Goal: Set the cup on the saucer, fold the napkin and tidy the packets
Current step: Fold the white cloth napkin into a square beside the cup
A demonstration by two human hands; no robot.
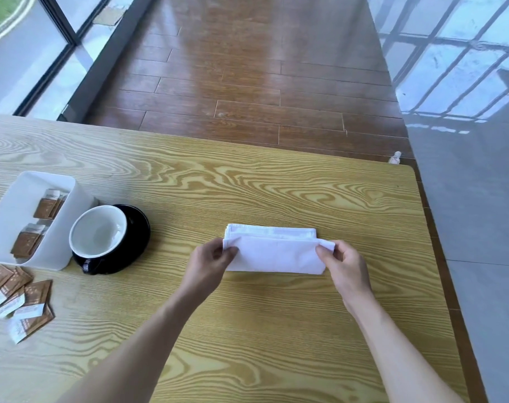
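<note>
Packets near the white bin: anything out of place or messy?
Yes. A loose pile of brown packets lies scattered on the table in front of the white bin, overlapping at mixed angles, while others stand sorted inside it. Nothing looks spilled or damaged. The cup sits off-centre on the saucer.

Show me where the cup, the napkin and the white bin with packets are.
cup [97, 231], head view, on the white inside of the bowl.
napkin [276, 255], head view, on the middle of the folded top layer.
white bin [23, 181], head view, on its far rim.
</note>
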